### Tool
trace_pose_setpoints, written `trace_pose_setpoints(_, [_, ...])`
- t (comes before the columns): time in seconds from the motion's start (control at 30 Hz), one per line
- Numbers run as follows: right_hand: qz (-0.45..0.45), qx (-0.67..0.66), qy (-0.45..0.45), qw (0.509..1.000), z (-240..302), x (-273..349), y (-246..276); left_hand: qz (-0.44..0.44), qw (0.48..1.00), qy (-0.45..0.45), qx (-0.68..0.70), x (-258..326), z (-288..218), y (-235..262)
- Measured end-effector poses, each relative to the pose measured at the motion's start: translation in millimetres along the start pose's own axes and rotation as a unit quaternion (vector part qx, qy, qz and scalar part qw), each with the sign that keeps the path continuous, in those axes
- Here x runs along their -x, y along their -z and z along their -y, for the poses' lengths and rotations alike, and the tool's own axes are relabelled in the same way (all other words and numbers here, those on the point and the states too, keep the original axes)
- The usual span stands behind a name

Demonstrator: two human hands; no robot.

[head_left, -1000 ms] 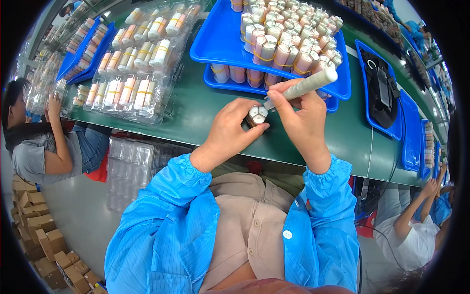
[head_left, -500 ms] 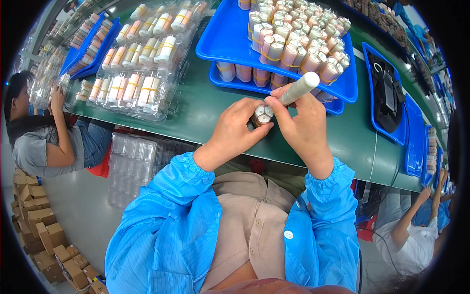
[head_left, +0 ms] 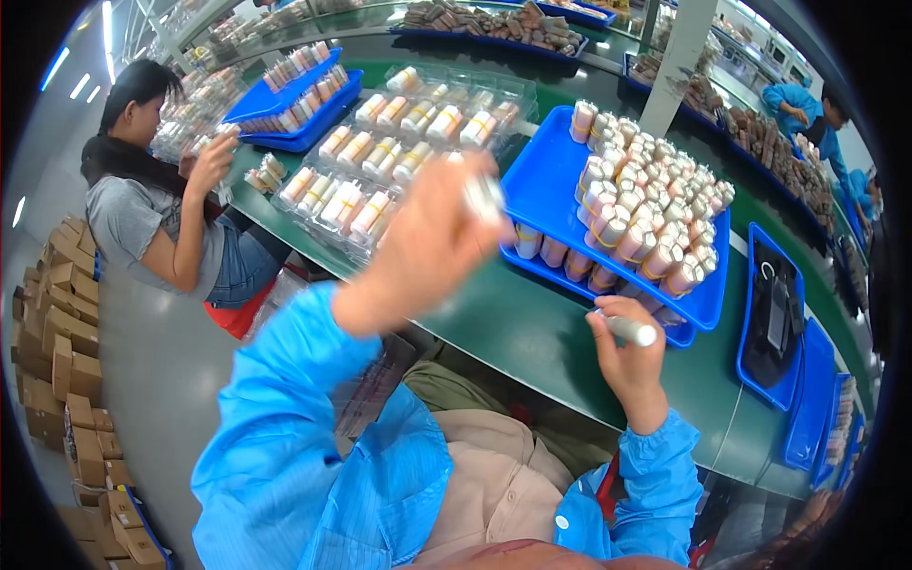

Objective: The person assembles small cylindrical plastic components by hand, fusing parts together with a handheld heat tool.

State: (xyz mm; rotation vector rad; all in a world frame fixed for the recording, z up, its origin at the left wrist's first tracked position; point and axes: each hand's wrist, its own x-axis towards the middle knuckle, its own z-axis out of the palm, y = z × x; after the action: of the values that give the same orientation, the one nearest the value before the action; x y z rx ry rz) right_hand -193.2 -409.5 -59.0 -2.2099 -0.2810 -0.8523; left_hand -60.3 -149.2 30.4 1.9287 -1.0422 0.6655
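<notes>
Now the left hand (head_left: 432, 242) is raised and blurred above the counter's (head_left: 532, 332) near edge, fingers pinched on a small pale piece (head_left: 484, 197). Right hand (head_left: 627, 356) sits low by that edge, closed around a white tube (head_left: 632, 330) lying sideways. Just beyond it, a blue tray (head_left: 551, 180) packed with upright cream tubes (head_left: 641, 218) banded in orange. Clear blister packs (head_left: 380, 166) of tubes lie further left.

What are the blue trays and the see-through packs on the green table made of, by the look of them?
Blue tray: likely rigid moulded plastic, smooth with a slight sheen and a raised rim. Clear packs: thin transparent plastic, probably formed blister shells, glossy with glints over the pockets. Green table: smooth matte surface, material uncertain.
</notes>
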Motion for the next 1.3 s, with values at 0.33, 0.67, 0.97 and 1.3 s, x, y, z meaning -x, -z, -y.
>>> trace_pose_setpoints(0.33, [0.026, 0.070, 0.079, 0.994, -2.1, -0.5, -9.8, 0.048, 0.935, 0.099, -0.337, -175.3, 297.1, 18.0])
trace_pose_setpoints(0.67, [0.050, 0.074, 0.074, 0.993, 2.6, -0.4, -6.3, 0.252, 0.853, 0.128, -0.439, -182.2, 332.2, -10.9])
trace_pose_setpoints(0.97, [0.031, 0.069, 0.088, 0.993, 0.9, 2.1, -8.3, 0.351, 0.933, -0.042, -0.064, -213.3, 123.0, -117.8])
trace_pose_setpoints(1.3, [0.018, 0.064, 0.094, 0.993, -4.4, 8.3, -8.5, 0.476, 0.878, 0.042, -0.023, -224.1, 104.7, -158.7])
